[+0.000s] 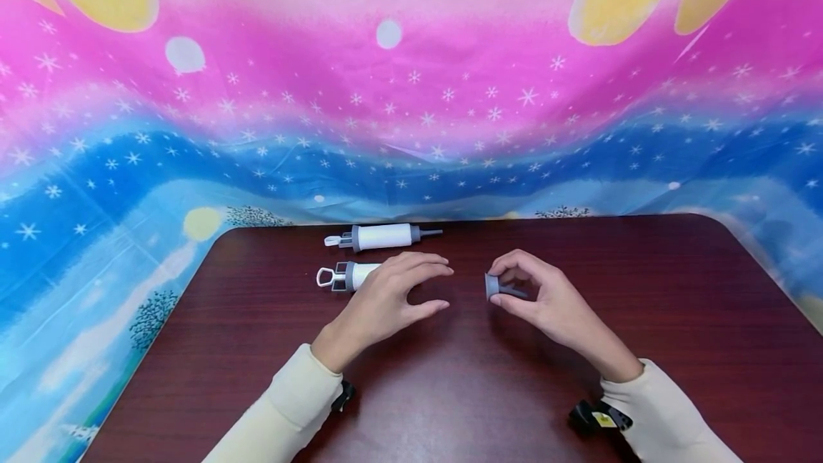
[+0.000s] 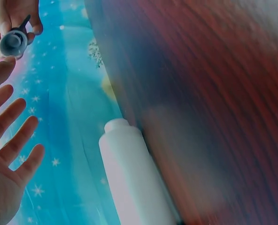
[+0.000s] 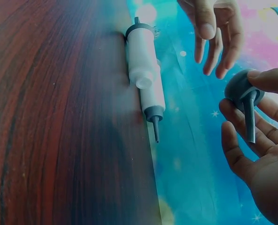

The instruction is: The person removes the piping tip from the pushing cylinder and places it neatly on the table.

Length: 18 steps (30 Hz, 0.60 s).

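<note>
In the head view my right hand (image 1: 549, 299) pinches a grey nozzle cap (image 1: 492, 286) between thumb and fingers, above the table. In the right wrist view its thin grey spout (image 3: 250, 119) points down from the round cap. My left hand (image 1: 393, 296) hovers with spread, slightly bent fingers, holding nothing. Behind it lies a white syringe-like tube (image 1: 364, 275) with a grey collar and white loop handle, partly hidden by the hand. The left wrist view shows that tube's bare white neck (image 2: 116, 124).
Farther back, near the table's far edge, lies a similar white tube (image 1: 383, 236) with a grey nozzle (image 1: 429, 233) fitted. The dark red wooden table (image 1: 669, 291) meets a colourful snowflake-patterned cloth (image 1: 450, 113) behind it.
</note>
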### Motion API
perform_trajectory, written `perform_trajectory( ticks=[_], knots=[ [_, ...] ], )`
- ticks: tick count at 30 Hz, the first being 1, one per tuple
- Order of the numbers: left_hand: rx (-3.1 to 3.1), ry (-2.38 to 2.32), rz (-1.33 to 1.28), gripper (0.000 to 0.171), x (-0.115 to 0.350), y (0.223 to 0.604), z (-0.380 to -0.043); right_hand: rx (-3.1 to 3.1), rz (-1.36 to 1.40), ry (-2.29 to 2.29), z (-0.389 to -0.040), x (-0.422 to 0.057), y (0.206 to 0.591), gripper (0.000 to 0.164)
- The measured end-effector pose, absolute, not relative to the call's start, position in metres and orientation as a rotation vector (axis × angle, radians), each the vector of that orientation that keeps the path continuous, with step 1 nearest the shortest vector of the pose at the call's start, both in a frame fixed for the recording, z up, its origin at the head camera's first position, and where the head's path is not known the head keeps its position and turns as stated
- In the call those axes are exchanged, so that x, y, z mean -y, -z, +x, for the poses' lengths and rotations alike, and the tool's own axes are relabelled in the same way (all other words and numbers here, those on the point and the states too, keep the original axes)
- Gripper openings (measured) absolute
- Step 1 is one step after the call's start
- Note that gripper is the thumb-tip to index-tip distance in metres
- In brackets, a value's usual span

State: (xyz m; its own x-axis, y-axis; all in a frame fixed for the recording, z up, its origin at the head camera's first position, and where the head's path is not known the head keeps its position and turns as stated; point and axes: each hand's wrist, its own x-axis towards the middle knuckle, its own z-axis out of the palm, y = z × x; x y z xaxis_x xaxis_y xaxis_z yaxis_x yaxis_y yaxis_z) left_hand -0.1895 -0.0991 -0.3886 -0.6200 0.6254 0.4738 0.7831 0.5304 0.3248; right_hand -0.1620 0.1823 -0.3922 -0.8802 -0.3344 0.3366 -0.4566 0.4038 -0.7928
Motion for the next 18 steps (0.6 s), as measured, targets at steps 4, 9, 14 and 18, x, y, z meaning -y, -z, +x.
perform_trajectory(
  ticks=[4, 9, 14, 18],
  knots=[
    [2.417, 0.758, -1.196, 0.045, 0.094, 0.388, -0.188, 2.527, 0.704, -1.511, -0.161, -0.182, 0.391, 0.031],
    [2.365, 0.779, -1.206, 0.045, 0.087, 0.388, -0.187, 2.525, 0.702, -1.525, -0.162, -0.182, 0.391, 0.031],
    [2.329, 0.792, -1.204, 0.045, 0.081, 0.389, -0.186, 2.484, 0.723, -1.567, -0.162, -0.18, 0.391, 0.03],
    [2.309, 0.796, -1.194, 0.045, 0.076, 0.389, -0.185, 2.46, 0.732, -1.602, -0.162, -0.179, 0.391, 0.029]
  ],
)
